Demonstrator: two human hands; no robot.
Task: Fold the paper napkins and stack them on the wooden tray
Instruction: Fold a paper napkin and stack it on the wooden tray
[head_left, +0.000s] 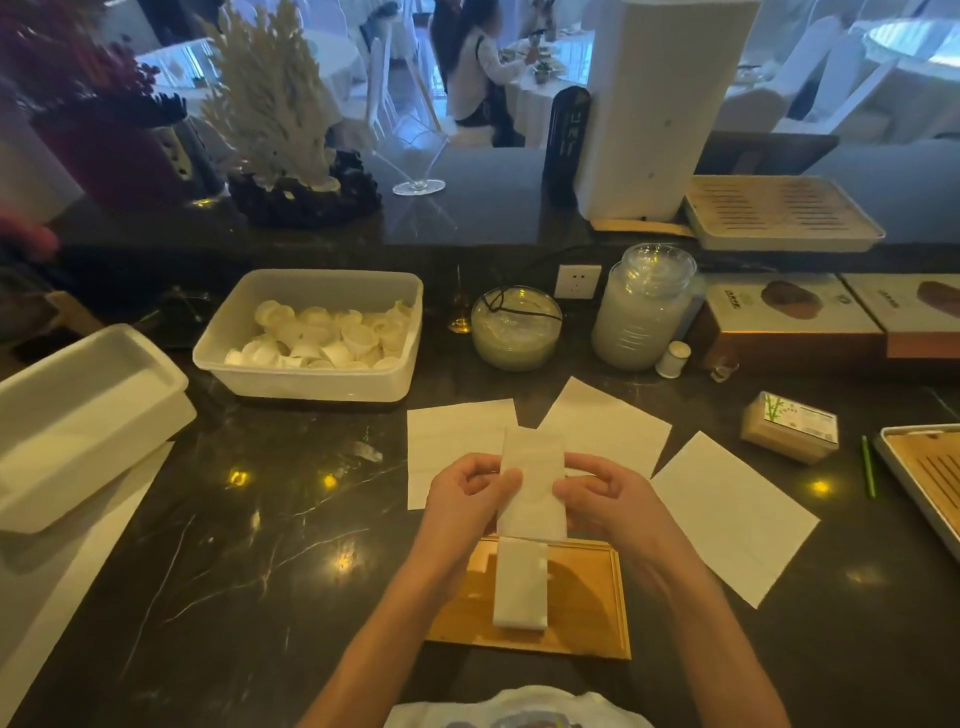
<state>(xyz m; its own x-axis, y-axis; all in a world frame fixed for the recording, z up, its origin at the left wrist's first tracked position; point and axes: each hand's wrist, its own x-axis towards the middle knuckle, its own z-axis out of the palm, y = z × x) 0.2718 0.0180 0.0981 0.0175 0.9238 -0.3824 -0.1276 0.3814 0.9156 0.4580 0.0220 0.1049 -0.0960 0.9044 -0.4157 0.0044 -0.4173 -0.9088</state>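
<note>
Wooden tray (587, 613) holds stacked napkins (521, 587) — left grip (462, 499) and right grip (608, 493) pinch one folded napkin (532, 467) — tub (311, 384) holds cups (322, 338).

Quick count: three flat white paper napkins (732, 514) spread on the dark marble worktop (260, 519), plus one long folded white napkin (532, 483) pinched between two hands, left hand (467, 493) and right hand (608, 493). One small wooden tray (587, 613) at the near edge carrying one stack of folded napkins (521, 587), can't count the layers. Also two white plastic tubs (311, 384), two glass jars (644, 312), two slatted trays (779, 213) and two printed cardboard boxes (789, 322), plus one thin green stick (868, 467).
</note>
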